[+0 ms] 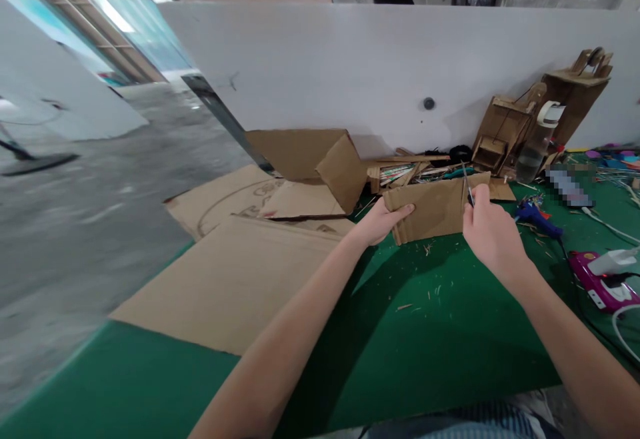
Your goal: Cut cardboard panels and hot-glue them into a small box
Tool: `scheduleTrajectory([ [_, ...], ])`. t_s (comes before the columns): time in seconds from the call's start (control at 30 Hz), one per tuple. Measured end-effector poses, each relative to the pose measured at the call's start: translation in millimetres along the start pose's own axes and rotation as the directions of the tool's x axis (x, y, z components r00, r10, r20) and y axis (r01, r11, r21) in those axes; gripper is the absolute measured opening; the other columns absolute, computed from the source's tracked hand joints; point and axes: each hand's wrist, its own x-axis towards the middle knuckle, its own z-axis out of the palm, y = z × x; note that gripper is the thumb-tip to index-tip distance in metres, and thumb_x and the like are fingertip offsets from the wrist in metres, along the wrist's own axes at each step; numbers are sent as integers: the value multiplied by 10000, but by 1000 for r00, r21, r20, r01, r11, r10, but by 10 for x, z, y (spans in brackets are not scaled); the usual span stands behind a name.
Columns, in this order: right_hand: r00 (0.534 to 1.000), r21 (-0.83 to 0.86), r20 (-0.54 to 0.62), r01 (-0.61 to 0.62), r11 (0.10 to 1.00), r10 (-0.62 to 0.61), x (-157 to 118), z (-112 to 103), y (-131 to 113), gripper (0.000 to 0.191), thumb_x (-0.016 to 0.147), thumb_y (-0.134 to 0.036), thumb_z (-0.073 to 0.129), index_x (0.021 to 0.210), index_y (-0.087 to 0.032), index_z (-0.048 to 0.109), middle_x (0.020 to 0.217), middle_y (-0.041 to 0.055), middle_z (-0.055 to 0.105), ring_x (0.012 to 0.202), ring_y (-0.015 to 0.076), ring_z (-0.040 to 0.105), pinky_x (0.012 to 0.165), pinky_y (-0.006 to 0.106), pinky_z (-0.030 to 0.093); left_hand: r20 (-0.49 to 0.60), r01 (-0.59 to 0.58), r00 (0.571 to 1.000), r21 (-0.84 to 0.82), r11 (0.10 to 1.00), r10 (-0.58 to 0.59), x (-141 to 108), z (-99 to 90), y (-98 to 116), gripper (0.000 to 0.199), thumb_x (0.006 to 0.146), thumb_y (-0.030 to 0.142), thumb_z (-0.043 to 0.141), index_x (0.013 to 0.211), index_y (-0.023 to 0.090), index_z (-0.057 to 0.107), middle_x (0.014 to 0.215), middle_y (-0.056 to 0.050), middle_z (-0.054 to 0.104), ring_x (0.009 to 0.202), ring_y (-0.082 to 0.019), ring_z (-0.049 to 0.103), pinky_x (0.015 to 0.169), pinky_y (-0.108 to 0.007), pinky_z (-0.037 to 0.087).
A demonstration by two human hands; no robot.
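My left hand (383, 221) pinches the left end of a small cardboard piece (430, 209), thumb in front and fingers behind. The piece is held upright, just above the green table. My right hand (493, 229) is closed at the right end of this piece around what look like scissors (469, 186). A thin blade points up across the cardboard near its right end; the handles are hidden in the hand. A large flat cardboard sheet (230, 279) lies left of my hands, partly under my left forearm.
An open cardboard box (305, 152) sits behind the sheet. Wood strips (415, 169) lie along the white partition (320, 66). To the right are wooden models (505, 129), a water bottle (537, 142), a blue glue gun (540, 218), a phone (570, 186) and a pink power strip (597, 286) with cables.
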Motion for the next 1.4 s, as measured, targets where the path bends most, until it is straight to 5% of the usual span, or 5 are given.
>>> scheduleTrajectory([
  [0.43,1000,-59,2,24,998,-24,-28,130,-37,233,938,-178,283,1132,-119,399,704,56,592,517,148,478,467,260,236,-8,-9,1000,12,1000,9,-17,49,-8,558,698,459,787,1154,169,649,1234,-122,663,1194,-286,577,1075,-460,413],
  [0.77,996,-23,80,-24,999,26,39,118,-44,247,940,-172,270,1142,-98,391,677,68,600,517,167,517,491,272,286,15,-122,992,257,959,123,-71,213,124,523,783,524,674,1175,178,641,1194,-106,676,1180,-299,578,1027,-427,454],
  [1.03,999,64,22,-30,998,28,119,77,97,239,943,-227,310,1141,-135,407,718,79,615,586,183,536,538,276,294,11,-137,990,341,930,141,-103,253,217,432,796,462,655,1110,165,658,1162,-104,691,1151,-291,598,1035,-429,449],
  [1.4,999,-114,33,-20,993,24,26,299,39,304,912,-126,251,1169,-87,407,690,102,628,571,208,591,524,288,355,-85,-104,987,306,946,136,-103,318,208,453,785,448,666,1102,124,657,1136,-131,703,1103,-302,626,992,-450,480],
])
